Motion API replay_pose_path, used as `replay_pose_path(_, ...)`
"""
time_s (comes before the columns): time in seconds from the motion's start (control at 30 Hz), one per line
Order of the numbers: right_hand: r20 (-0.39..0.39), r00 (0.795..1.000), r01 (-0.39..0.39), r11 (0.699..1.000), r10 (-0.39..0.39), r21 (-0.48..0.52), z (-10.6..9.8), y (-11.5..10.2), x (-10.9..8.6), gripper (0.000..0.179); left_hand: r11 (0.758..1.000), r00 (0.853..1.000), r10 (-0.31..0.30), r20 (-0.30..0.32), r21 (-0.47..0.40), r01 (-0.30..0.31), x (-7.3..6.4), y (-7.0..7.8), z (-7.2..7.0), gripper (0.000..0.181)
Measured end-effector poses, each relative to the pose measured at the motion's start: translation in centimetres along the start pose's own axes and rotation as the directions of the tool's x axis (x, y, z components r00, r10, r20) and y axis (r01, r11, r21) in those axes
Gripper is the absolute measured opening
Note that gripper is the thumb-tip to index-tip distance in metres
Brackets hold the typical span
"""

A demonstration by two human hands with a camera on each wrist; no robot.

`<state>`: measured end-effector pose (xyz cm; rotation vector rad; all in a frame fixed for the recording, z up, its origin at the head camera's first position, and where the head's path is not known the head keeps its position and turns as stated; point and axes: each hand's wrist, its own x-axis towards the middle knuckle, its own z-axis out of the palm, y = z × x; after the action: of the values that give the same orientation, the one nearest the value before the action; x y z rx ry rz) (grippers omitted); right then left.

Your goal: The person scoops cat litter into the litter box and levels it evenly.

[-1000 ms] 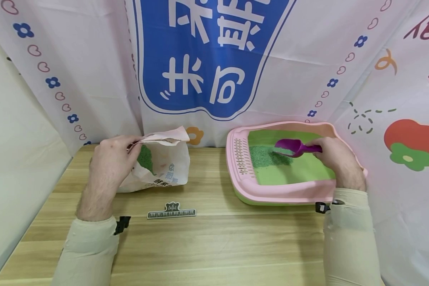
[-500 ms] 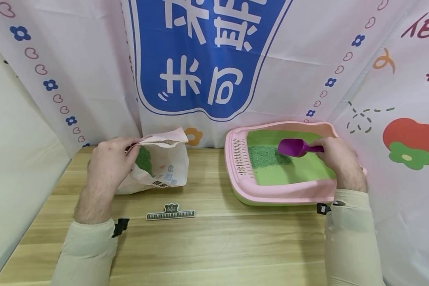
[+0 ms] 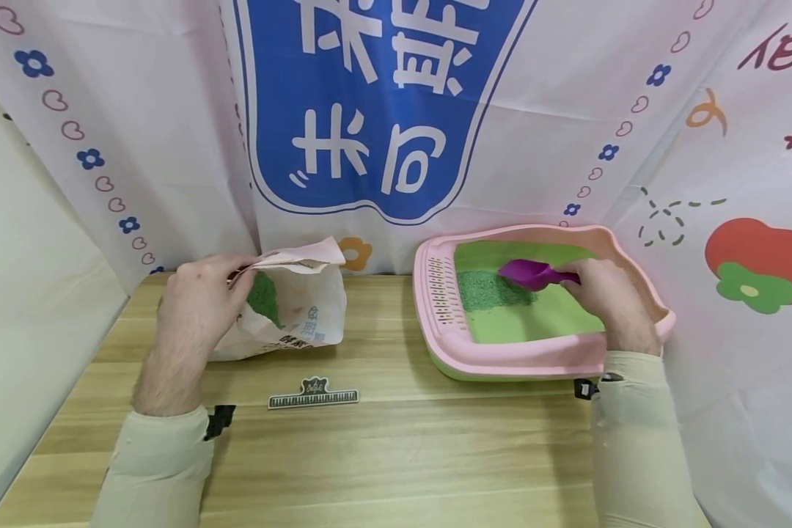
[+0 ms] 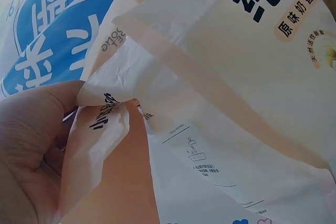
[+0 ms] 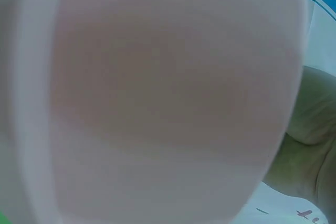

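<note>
My left hand (image 3: 201,304) pinches the top edge of a white paper-like bag (image 3: 320,304), whose mouth gapes and shows green granules (image 3: 262,297) inside. The left wrist view shows thumb and fingers on the folded rim of the bag (image 4: 236,103). Over the litter box, my right hand (image 3: 607,293) grips the handle of a purple scoop (image 3: 531,273). The scoop looks empty, its tip above a patch of green litter (image 3: 485,291). In the right wrist view the pink wall of the box (image 5: 173,171) blocks most of the picture.
The litter box (image 3: 515,359) has a pink rim with a slotted left end and a green base. A piano-patterned clip (image 3: 313,394) lies on the wooden table (image 3: 396,455) in front of the bag. A printed cloth (image 3: 534,147) hangs behind the table.
Green litter lay in the scoop a second ago; the scoop then tipped over and now appears empty. My right hand has shifted slightly left with it. The left hand keeps its hold on the bag.
</note>
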<state>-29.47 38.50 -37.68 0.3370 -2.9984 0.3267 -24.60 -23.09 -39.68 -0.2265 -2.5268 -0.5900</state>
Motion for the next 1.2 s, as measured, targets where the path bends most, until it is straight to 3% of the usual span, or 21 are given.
replay_pose_path(0.3,0.068,0.997,-0.036,0.999,0.035,0.015,1.8,0.1,1.3,0.026,1.000,0.999,-0.009,0.047,0.009,0.009,0.1,0.1,-0.1,0.023)
replay_pose_path(0.4,0.118,0.992,-0.045,0.997,0.038,0.061,2.9,1.3,2.0,0.028,1.000,0.998,-0.014,0.063,0.012,0.013,0.1,0.1,-0.2,0.023)
replay_pose_path(0.43,0.114,0.994,-0.012,0.994,-0.001,0.112,3.9,2.8,2.5,0.028,1.000,0.998,-0.014,0.067,0.013,0.013,0.1,0.2,-0.2,0.024)
replay_pose_path(0.53,0.162,0.986,0.006,0.988,-0.031,0.152,4.6,3.2,2.8,0.030,1.000,0.997,-0.012,0.072,0.015,0.011,0.1,0.3,-0.2,0.024)
replay_pose_path(0.63,0.209,0.977,0.009,0.989,-0.041,0.150,4.5,2.0,2.8,0.033,1.000,0.998,-0.006,0.070,0.016,0.005,0.0,0.3,-0.1,0.024)
replay_pose_path(0.7,0.274,0.962,-0.027,0.994,-0.004,0.109,3.7,-0.2,2.3,0.038,1.000,0.998,-0.007,0.069,0.017,0.006,0.0,0.4,-0.1,0.024)
replay_pose_path(0.9,0.355,0.935,-0.023,0.996,-0.007,0.081,3.0,-2.3,1.5,0.044,1.000,0.997,-0.008,0.071,0.017,0.007,0.0,0.4,-0.1,0.024)
replay_pose_path(1.2,0.280,0.959,0.030,0.999,-0.042,0.045,1.4,-2.6,0.8,0.037,1.000,0.997,-0.014,0.080,0.022,0.013,0.0,0.5,-0.1,0.024)
